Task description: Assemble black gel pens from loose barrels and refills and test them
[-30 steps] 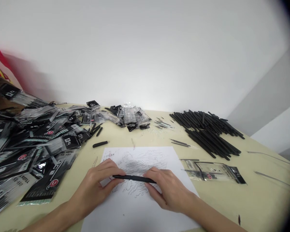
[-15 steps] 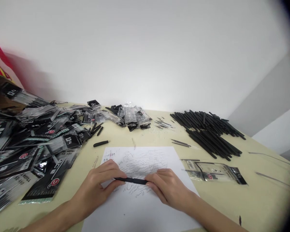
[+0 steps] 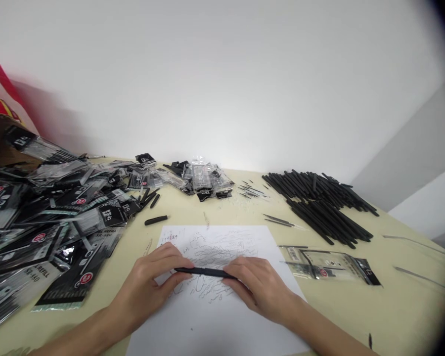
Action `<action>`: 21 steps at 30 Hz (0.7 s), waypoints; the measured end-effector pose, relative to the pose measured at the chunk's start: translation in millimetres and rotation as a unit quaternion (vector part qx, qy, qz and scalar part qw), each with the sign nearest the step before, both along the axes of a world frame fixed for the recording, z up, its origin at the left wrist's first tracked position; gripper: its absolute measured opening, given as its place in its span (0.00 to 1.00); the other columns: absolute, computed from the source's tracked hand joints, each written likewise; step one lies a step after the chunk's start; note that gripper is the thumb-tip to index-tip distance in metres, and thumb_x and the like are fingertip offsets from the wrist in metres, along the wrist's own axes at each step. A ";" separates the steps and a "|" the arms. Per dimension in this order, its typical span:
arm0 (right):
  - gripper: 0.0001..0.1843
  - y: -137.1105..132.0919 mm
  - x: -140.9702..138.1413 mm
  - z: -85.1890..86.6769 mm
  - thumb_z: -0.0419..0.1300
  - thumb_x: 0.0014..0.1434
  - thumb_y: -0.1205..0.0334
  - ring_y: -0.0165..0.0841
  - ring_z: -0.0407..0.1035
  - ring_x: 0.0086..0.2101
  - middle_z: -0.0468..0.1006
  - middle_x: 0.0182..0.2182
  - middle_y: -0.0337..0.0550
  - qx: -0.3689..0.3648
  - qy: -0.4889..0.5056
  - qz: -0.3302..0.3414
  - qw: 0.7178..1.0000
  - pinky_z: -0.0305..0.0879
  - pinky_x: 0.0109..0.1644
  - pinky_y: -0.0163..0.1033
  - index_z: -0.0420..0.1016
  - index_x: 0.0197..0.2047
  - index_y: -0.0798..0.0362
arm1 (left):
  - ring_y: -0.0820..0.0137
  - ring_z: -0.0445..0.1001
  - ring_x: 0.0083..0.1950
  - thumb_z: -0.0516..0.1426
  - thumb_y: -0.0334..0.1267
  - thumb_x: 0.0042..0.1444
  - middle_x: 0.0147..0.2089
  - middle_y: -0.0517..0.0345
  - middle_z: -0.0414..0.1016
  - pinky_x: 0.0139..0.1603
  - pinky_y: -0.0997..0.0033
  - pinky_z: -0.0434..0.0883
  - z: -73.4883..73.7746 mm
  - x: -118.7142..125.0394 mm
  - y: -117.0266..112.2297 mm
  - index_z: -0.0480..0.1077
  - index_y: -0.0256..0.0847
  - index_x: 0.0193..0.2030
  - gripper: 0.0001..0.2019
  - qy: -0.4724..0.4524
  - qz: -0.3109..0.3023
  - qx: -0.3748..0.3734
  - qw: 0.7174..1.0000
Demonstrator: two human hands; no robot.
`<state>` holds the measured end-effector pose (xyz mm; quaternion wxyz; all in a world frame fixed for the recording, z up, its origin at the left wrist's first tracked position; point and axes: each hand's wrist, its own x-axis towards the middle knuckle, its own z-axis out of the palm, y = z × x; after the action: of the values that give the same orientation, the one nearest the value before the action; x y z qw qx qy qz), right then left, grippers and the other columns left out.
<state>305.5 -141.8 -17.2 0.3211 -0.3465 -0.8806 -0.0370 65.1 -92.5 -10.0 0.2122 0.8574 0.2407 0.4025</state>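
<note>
A thin black pen (image 3: 205, 272) lies level between my two hands, just above a white sheet of paper (image 3: 215, 306) covered in scribbles. My left hand (image 3: 154, 282) pinches its left end with fingers closed. My right hand (image 3: 255, 287) grips its right end, fingers curled round it. Both hands rest low over the sheet near the front of the yellow table (image 3: 356, 306).
A big heap of black refill packets (image 3: 40, 232) fills the left side. More packets (image 3: 203, 180) lie at the back. A pile of black pen barrels (image 3: 319, 198) sits at the right, one packet (image 3: 330, 264) beside the paper. Loose caps (image 3: 155, 220) and thin refills (image 3: 278, 220) are scattered.
The hands stay on the pen over the paper. The right hand slid slightly along it toward the left and back; the visible length of pen between the hands shortened, then lengthened a little.
</note>
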 end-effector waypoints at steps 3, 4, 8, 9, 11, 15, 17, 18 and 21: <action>0.06 -0.3 0.6 1.0 0.49 0.64 0.65 0.30 0.64 0.24 0.72 0.25 0.42 0.013 -0.010 0.000 1.000 0.61 0.28 0.34 0.65 0.40 0.56 | 0.72 0.70 0.33 0.57 0.25 0.52 0.30 0.58 0.73 0.34 0.72 0.69 -1.4 0.1 0.0 0.72 0.40 0.38 0.08 0.004 -0.003 0.004 1.000; 0.07 -0.3 0.6 1.5 0.48 0.64 0.65 0.30 0.64 0.23 0.72 0.24 0.41 0.014 -0.013 0.001 1.000 0.60 0.27 0.34 0.65 0.40 0.56 | 0.71 0.70 0.33 0.57 0.25 0.52 0.30 0.58 0.73 0.35 0.72 0.69 -1.7 0.0 -0.1 0.72 0.40 0.38 0.08 0.006 -0.004 0.006 1.000; 0.10 0.5 0.4 3.1 0.47 0.65 0.61 0.30 0.65 0.23 0.73 0.24 0.41 0.006 -0.023 -0.009 1.000 0.60 0.27 0.35 0.65 0.42 0.56 | 0.71 0.70 0.33 0.57 0.26 0.53 0.30 0.58 0.73 0.36 0.71 0.69 -1.6 0.0 -0.1 0.71 0.40 0.38 0.08 0.010 0.002 0.014 1.000; 0.10 0.9 0.2 3.2 0.48 0.65 0.60 0.31 0.66 0.25 0.74 0.26 0.42 -0.001 -0.023 -0.013 1.000 0.61 0.28 0.35 0.64 0.44 0.56 | 0.72 0.70 0.33 0.57 0.26 0.53 0.30 0.58 0.73 0.36 0.71 0.69 -1.4 -0.1 0.2 0.71 0.40 0.38 0.08 0.010 0.005 0.014 1.000; 0.10 1.7 -0.3 2.9 0.49 0.64 0.59 0.31 0.67 0.27 0.74 0.29 0.43 -0.018 -0.013 -0.014 1.000 0.62 0.30 0.35 0.63 0.45 0.56 | 0.72 0.70 0.33 0.57 0.25 0.52 0.30 0.58 0.73 0.37 0.71 0.69 -1.3 -0.2 1.0 0.71 0.40 0.38 0.08 0.010 0.010 0.014 1.000; 0.05 2.5 -0.4 1.7 0.48 0.65 0.63 0.30 0.66 0.26 0.73 0.28 0.41 -0.034 0.006 -0.006 0.999 0.61 0.29 0.33 0.62 0.40 0.54 | 0.72 0.70 0.33 0.57 0.25 0.52 0.31 0.59 0.73 0.38 0.71 0.69 -1.0 -0.4 1.4 0.71 0.40 0.38 0.08 0.015 0.005 0.008 1.000; 0.06 2.3 0.0 1.8 0.47 0.65 0.63 0.30 0.65 0.25 0.73 0.26 0.41 -0.026 -0.004 -0.010 1.000 0.60 0.28 0.34 0.62 0.39 0.54 | 0.72 0.70 0.33 0.57 0.26 0.52 0.30 0.59 0.73 0.36 0.72 0.69 -0.4 -0.2 0.9 0.71 0.40 0.38 0.08 0.015 0.001 0.005 1.000; 0.07 2.2 0.3 2.1 0.47 0.65 0.62 0.30 0.64 0.24 0.72 0.25 0.40 -0.020 -0.011 -0.012 1.000 0.60 0.28 0.34 0.63 0.39 0.55 | 0.72 0.70 0.33 0.57 0.26 0.53 0.30 0.59 0.73 0.36 0.72 0.69 -0.2 -0.1 0.6 0.71 0.40 0.38 0.08 0.015 0.000 0.005 1.000; 0.09 1.9 0.5 3.4 0.45 0.66 0.62 0.30 0.63 0.23 0.71 0.23 0.40 -0.007 -0.028 -0.011 1.000 0.58 0.26 0.34 0.64 0.38 0.55 | 0.72 0.70 0.33 0.56 0.26 0.53 0.30 0.59 0.74 0.36 0.71 0.69 -0.3 -0.2 -0.4 0.71 0.40 0.38 0.08 0.011 -0.005 0.011 1.000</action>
<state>306.0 -139.9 -13.9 0.2930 -0.3577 -0.8856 -0.0442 64.9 -92.9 -10.3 0.2019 0.8651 0.2346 0.3947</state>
